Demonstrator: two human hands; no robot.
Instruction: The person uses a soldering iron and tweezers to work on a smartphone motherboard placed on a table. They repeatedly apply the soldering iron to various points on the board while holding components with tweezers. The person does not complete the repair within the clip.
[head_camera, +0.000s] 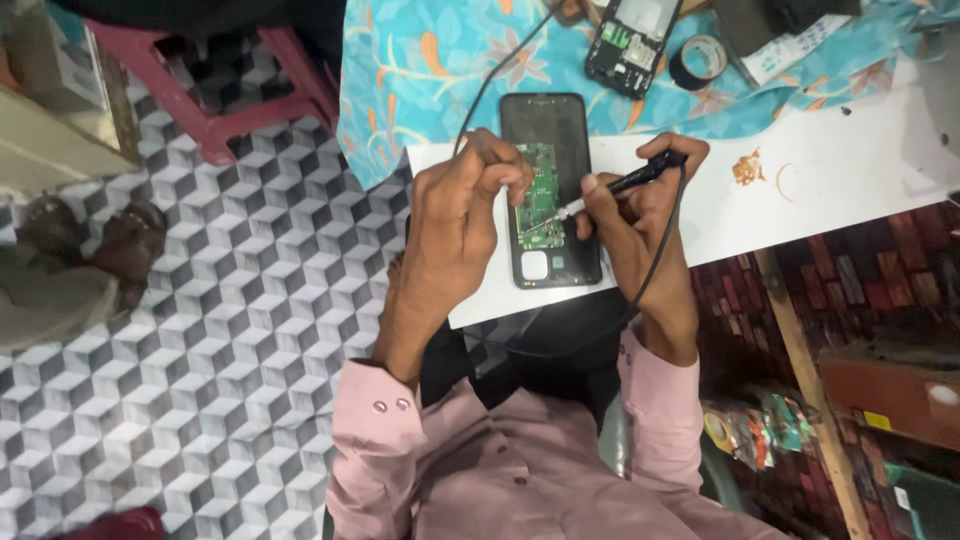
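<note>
An opened black phone (549, 130) lies on a white sheet (830, 180), with a green circuit board (541, 190) exposed in its middle. My left hand (465, 215) pinches a thin probe with a black cable against the board's left side. In my right hand (640, 225) is a black probe (622, 185) held like a pen, its metal tip touching the board's right edge. A black cable loops from this probe down past my right wrist.
A second opened phone (632, 40) and a roll of black tape (698, 60) lie on a turquoise flowered cloth (420, 70) at the back. A red stool (190, 95) stands on the cube-patterned floor (200, 330) to the left.
</note>
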